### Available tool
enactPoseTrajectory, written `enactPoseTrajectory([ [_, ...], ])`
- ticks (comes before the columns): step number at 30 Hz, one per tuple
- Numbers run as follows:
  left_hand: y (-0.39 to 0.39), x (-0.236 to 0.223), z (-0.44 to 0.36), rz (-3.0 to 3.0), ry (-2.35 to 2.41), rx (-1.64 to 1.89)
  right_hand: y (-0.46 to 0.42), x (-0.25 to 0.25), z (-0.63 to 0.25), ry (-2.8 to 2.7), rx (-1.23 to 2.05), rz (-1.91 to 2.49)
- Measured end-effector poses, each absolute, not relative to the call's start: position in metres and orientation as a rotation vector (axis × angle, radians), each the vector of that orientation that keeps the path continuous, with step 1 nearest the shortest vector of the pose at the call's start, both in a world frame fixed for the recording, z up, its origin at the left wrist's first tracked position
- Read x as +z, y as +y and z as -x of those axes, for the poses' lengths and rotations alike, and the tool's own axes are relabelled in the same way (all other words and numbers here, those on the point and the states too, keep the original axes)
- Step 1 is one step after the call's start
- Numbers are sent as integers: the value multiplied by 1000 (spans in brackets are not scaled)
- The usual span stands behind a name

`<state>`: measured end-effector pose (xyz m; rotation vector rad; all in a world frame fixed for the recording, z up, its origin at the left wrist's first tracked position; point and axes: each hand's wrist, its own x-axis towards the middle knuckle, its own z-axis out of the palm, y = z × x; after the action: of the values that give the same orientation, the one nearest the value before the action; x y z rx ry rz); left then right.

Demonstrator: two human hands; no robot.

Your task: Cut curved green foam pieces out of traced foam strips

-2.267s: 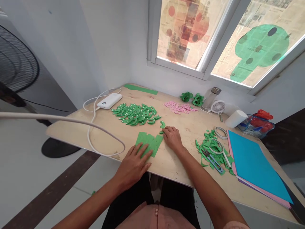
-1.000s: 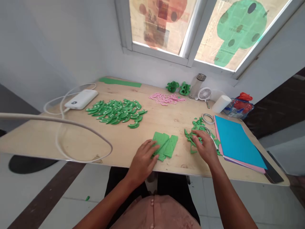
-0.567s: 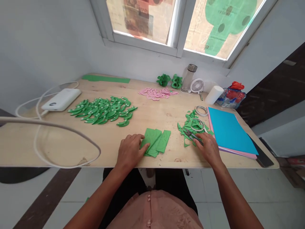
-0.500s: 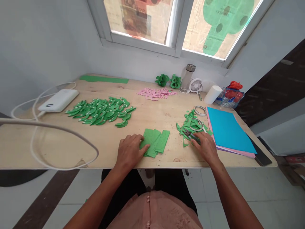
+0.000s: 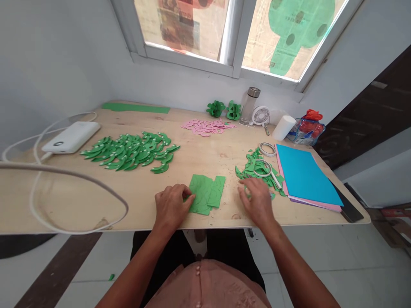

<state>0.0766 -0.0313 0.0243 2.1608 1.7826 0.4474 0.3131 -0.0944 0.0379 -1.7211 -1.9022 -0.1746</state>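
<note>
My left hand [image 5: 171, 207] is at the left edge of several green paper pieces [image 5: 201, 194], its thumb and index finger close together on that edge. Curved outlines are drawn on these overlapping sheets, which lie flat near the front of the table. Over to the right, my right hand [image 5: 257, 199] hovers by a heap of green paper scraps [image 5: 252, 164], thumb apart from the slightly bent fingers, with nothing seen in it. It mostly covers the scissors beside the heap.
Green curved paper pieces [image 5: 130, 152] with white dots lie left, behind them a white power bank [image 5: 72, 137] with a looping cable. Pink cutouts [image 5: 208, 126] lie at the back. Tape rolls [image 5: 267, 149], a small fan [image 5: 260, 115], a bottle [image 5: 249, 106] and blue paper [image 5: 306, 175] are right.
My right hand has left the scissors and moved left toward the green sheets. My left hand's thumb has drawn back to the sheets' edge, and the sheets lie closer together. The view has shifted slightly.
</note>
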Motion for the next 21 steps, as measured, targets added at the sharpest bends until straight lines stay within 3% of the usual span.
enactPoseTrajectory([
  [7,-35,26,-76,-1996,1751,601,-94,22,-244,-2228,-28,1489],
  [21,-39,20,-73,-1828,1616,856,-92,15,-240,-2322,-113,1572],
])
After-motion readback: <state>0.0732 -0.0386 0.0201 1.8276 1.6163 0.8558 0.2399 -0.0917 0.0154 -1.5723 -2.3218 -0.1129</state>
